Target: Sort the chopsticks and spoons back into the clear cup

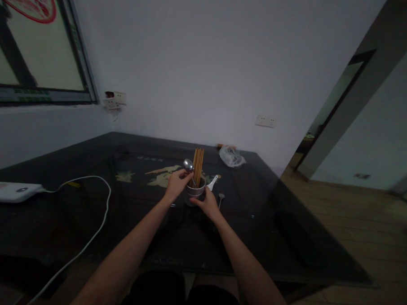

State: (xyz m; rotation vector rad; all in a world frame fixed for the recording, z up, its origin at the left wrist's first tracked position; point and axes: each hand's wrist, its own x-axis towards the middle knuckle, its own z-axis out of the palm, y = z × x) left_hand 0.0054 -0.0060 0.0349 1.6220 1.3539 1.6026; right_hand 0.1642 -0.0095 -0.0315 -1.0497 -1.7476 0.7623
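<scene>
A cup [195,192] stands in front of me on the dark table, with several wooden chopsticks [198,163] upright in it. My right hand [206,202] is wrapped round the cup's right side. Pinched in my left hand [178,183] is a metal spoon [188,165], its bowl up and its handle reaching down into the cup. A white spoon [213,182] lies just behind and to the right of the cup. Close to my right hand, a small metal spoon [221,197] rests on the tabletop.
The dark glossy table [253,244] has a printed pattern. A clear plastic bag [231,156] lies near the wall. On the left, a white power bank [14,192] trails a white cable [107,202]. A dark flat object [297,237] lies at the right.
</scene>
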